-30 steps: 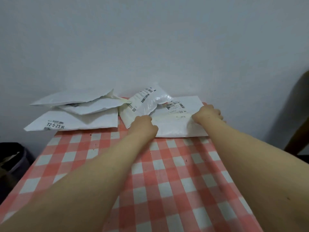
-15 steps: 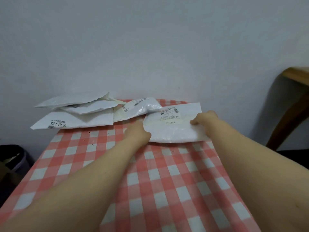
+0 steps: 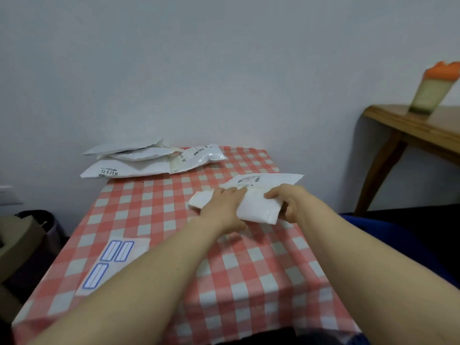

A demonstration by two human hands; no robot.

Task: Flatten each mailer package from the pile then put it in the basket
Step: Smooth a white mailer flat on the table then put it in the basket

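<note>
Soft, even, slightly dim indoor light, cool grey cast. Faint shadow on checked tablecloth (image 3: 249,265) below white mailer (image 3: 256,210). Mild blur throughout; orange-topped cup (image 3: 431,93) smeared at right edge. Wide-angle stretching near borders.

- I read "72-5-25 16" in black on the lowest mailer (image 3: 129,169) of the pile.
- The labels on the glossy mailer (image 3: 199,156) and the near mailer (image 3: 263,183) are too blurred for me to read.
</note>
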